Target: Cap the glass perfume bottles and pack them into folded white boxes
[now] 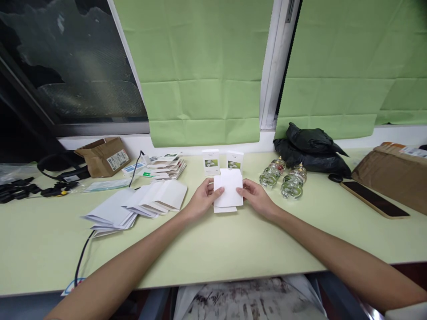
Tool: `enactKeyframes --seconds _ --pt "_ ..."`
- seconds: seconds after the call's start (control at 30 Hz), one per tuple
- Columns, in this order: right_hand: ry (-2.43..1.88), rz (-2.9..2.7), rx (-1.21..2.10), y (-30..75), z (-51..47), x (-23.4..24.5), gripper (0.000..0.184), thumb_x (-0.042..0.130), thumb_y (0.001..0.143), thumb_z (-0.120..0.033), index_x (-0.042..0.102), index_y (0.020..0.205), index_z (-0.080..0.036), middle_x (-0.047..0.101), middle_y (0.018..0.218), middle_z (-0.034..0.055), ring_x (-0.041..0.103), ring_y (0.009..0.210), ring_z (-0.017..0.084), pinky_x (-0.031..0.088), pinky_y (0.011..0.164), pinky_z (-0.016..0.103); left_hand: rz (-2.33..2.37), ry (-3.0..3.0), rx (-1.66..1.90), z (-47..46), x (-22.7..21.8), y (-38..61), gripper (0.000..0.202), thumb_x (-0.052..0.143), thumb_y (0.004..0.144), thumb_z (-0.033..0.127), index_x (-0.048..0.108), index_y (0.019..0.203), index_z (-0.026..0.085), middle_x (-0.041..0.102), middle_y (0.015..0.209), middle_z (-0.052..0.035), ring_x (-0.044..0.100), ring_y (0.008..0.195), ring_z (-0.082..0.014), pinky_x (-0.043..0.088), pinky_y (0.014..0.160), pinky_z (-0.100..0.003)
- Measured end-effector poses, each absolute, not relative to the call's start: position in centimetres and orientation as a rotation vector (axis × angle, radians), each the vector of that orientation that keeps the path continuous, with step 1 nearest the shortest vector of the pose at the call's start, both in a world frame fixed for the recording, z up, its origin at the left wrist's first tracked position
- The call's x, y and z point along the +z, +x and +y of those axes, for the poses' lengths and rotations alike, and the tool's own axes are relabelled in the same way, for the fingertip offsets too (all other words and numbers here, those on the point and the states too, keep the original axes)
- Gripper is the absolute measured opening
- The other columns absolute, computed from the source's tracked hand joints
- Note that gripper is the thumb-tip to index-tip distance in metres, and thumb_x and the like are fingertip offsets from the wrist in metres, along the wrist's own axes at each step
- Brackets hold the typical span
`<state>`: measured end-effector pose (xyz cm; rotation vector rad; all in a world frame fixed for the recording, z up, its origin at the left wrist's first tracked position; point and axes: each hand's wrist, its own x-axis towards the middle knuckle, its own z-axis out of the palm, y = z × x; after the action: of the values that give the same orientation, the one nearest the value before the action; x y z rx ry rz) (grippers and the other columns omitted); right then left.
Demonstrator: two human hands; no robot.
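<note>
**A:** Where is the white card (228,189)?

**B:** Mid-bench (213,253), just in front of 2 small printed boxes (211,162) that stand upright. I cannot tell whether its lower edge rests on the surface. The left hand (202,200) pinches its left edge with the thumb on top and the fingers curled under. The right hand (255,198) is closed on the right edge the same way.

**A:** How would it handle?

**B:** Light and thin, I judge (it looks like folded paperboard, with a second layer showing below). It seems stiff enough to stay flat when held by 2 edges, but easy to crease under a hard thumb. The surface is matte, so probably not slippery.

**A:** Where is best to hold it?

**B:** At the side edges, near their middle, with a light pinch.

**A:** What is nearby?

**B:** A fan of white sheets (140,204) lies apart to the left. Glass bottles (283,178) lie near the right hand, not touching it.
</note>
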<state>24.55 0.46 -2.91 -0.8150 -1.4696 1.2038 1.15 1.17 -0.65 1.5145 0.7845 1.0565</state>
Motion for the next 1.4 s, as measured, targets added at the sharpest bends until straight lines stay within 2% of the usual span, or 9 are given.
enactKeyframes --seconds 0.1,0.23,0.37,0.6,0.73,0.87,1.07,1.27,1.4 --pt "-0.825 -1.459 1.201 24.6 0.4 -2.8 0.039 0.076 0.088 -0.056 0.066 0.107 -0.023 0.069 0.102 0.0034 0.066 0.09 0.021 0.057 0.079 0.037 0.759 1.468 1.062 1.3 -0.8 1.3 0.061 0.082 0.085 0.049 0.053 0.129 0.018 0.073 0.129 -0.0162 0.073 0.112 -0.0284 0.059 0.094 -0.043" --pt "-0.778 -1.489 1.323 24.4 0.0 -2.6 0.053 0.081 0.086 -0.05 0.053 0.127 -0.029 0.067 0.113 0.0045 0.067 0.099 0.022 0.058 0.085 0.04 0.847 1.426 1.117 1.5 -0.7 1.2 0.067 0.08 0.085 0.054 0.054 0.135 0.017 0.078 0.116 -0.0151 0.076 0.101 -0.0281 0.059 0.089 -0.042" --pt "-0.766 -1.571 1.36 24.2 -0.3 -2.8 0.07 0.087 0.081 -0.044 0.045 0.135 -0.031 0.067 0.121 0.0063 0.066 0.103 0.022 0.056 0.087 0.04 0.952 1.425 1.139 1.5 -0.5 0.9 0.069 0.076 0.087 0.058 0.056 0.138 0.016 0.08 0.107 -0.0121 0.076 0.097 -0.0277 0.058 0.087 -0.039" --pt "-0.801 -1.593 1.296 24.4 -0.2 -3.1 0.067 0.084 0.083 -0.047 0.046 0.136 -0.03 0.067 0.116 0.0049 0.066 0.095 0.02 0.056 0.085 0.039 0.941 1.397 1.096 1.3 -0.6 1.1 0.069 0.073 0.09 0.059 0.052 0.141 0.017 0.078 0.117 -0.0135 0.076 0.1 -0.0272 0.059 0.089 -0.04" --pt "-0.794 -1.593 1.28 24.4 -0.1 -3.2 0.061 0.081 0.087 -0.047 0.048 0.135 -0.03 0.065 0.114 0.0037 0.065 0.094 0.019 0.057 0.085 0.039 1.002 1.404 1.091 1.5 -0.8 1.1 0.072 0.084 0.082 0.053 0.051 0.135 0.017 0.074 0.129 -0.0172 0.074 0.108 -0.0282 0.059 0.089 -0.039" --pt "-0.784 -1.614 1.267 24.4 -0.1 -3.2 0.056 0.078 0.089 -0.047 0.05 0.134 -0.03 0.065 0.113 0.0041 0.065 0.093 0.019 0.058 0.084 0.038 0.99 1.401 1.088 1.7 -1.0 1.0 0.068 0.081 0.084 0.055 0.054 0.132 0.016 0.074 0.127 -0.0175 0.074 0.108 -0.0297 0.059 0.09 -0.042" --pt "-0.804 -1.659 1.274 24.5 -0.2 -3.1 0.08 0.09 0.078 -0.041 0.043 0.143 -0.032 0.064 0.122 0.0055 0.065 0.098 0.02 0.058 0.087 0.04 0.899 1.336 1.089 1.9 -1.2 0.9 0.062 0.075 0.088 0.058 0.064 0.131 0.014 0.073 0.131 -0.0165 0.069 0.12 -0.032 0.051 0.106 -0.046" --pt "-0.79 -1.685 1.24 24.5 -0.5 -2.8 0.073 0.084 0.085 -0.044 0.044 0.144 -0.031 0.067 0.119 0.0064 0.065 0.097 0.02 0.056 0.087 0.039 0.895 1.322 1.034 1.5 -1.2 1.1 0.066 0.071 0.09 0.06 0.062 0.138 0.016 0.072 0.132 -0.0153 0.069 0.115 -0.0307 0.054 0.1 -0.044" --pt "-0.764 -1.657 1.277 24.3 -0.7 -2.5 0.069 0.081 0.088 -0.046 0.044 0.144 -0.029 0.069 0.126 0.0094 0.066 0.103 0.022 0.055 0.087 0.038 0.936 1.375 1.042 1.3 -1.1 1.1 0.068 0.069 0.091 0.061 0.059 0.14 0.016 0.071 0.13 -0.0147 0.069 0.111 -0.0294 0.057 0.088 -0.039"
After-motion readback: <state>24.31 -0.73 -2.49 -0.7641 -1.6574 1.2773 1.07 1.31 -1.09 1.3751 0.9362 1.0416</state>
